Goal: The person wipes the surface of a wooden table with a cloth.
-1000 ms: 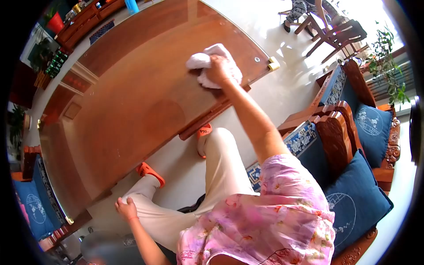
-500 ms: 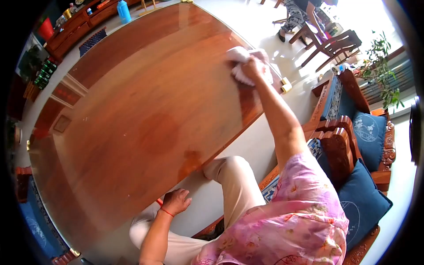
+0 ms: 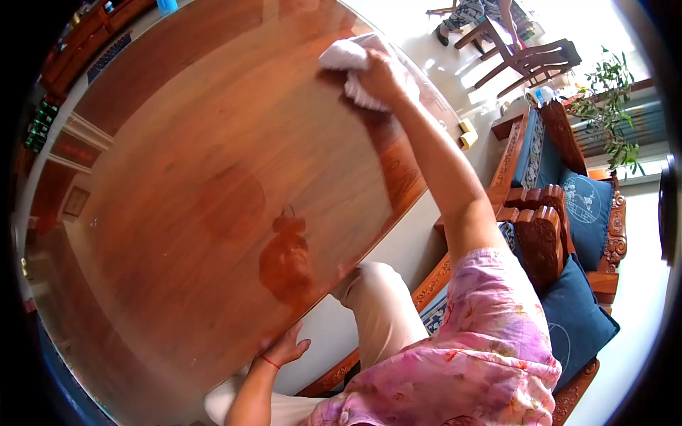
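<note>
A white-pink cloth (image 3: 346, 55) lies bunched on the glossy brown table (image 3: 213, 142) near its far right corner. My right hand (image 3: 382, 77) grips the cloth and presses it on the tabletop, the arm stretched out. At the table's near edge is my left hand (image 3: 285, 348), with a red string on the wrist; its fingers touch the edge, thumb apart, and nothing shows in it. A dark reflection shows on the glossy surface beyond this hand.
Wooden armchairs with blue cushions (image 3: 588, 213) stand at the right, beside a leafy plant (image 3: 614, 106). Past the far corner, a person (image 3: 469, 14) is by a wooden chair (image 3: 526, 60). A brass-coloured corner guard (image 3: 467, 133) sits on the table. A cabinet (image 3: 85, 39) is at upper left.
My right hand and the cloth went outward to the far right corner, then back leftward along the far side. My left hand rose from my knee to the table's near edge.
</note>
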### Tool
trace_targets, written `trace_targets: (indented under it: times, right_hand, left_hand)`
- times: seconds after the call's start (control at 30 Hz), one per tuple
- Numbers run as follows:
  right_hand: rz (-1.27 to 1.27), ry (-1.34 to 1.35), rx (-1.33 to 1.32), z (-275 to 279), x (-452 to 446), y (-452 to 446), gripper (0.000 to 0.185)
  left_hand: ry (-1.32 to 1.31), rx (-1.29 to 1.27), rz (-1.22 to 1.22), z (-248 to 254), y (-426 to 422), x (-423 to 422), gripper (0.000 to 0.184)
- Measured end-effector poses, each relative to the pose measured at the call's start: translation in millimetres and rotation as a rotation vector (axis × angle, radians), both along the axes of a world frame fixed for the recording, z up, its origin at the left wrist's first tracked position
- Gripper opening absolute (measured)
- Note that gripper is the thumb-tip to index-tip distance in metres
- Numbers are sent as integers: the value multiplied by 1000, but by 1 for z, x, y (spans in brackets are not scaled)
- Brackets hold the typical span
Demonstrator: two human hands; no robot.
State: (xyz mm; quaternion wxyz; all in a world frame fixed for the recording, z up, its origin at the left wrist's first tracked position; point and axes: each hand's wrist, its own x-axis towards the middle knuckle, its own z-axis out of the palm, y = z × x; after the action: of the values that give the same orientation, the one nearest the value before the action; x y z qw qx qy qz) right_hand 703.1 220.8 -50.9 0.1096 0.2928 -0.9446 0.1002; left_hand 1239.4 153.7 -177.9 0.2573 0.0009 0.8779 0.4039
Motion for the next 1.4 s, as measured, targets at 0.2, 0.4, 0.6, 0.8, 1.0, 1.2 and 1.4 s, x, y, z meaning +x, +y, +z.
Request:
trace_targets:
  times: [0.2, 0.4, 0.6, 0.8, 1.0, 1.2, 1.4]
  right_hand:
    - [-494, -68, 16, -8, -97, 47, 55]
    - [-585, -147, 27, 1, -69, 65, 56]
    - [-444, -127, 39, -3, -13, 95, 58]
    - [-389, -145, 65, 8, 83, 99, 60]
    - [-233, -116, -12, 6, 178, 73, 50]
    - [22, -67, -111, 2, 275, 25, 40]
    - [397, -117, -84, -11, 375, -49, 49]
  left_hand:
    - [29, -36, 28, -3, -1, 7, 45]
    - [82, -55, 64, 5, -2, 8, 45]
    - [-72, -68, -28, 22, -6, 1, 47]
    - [-4, -167, -35, 25, -9, 7, 45]
    - [-12, -198, -116, 41, -12, 12, 43]
    - [58, -177, -66, 32, -13, 22, 39]
    - [11, -157, -40, 12, -15, 26, 41]
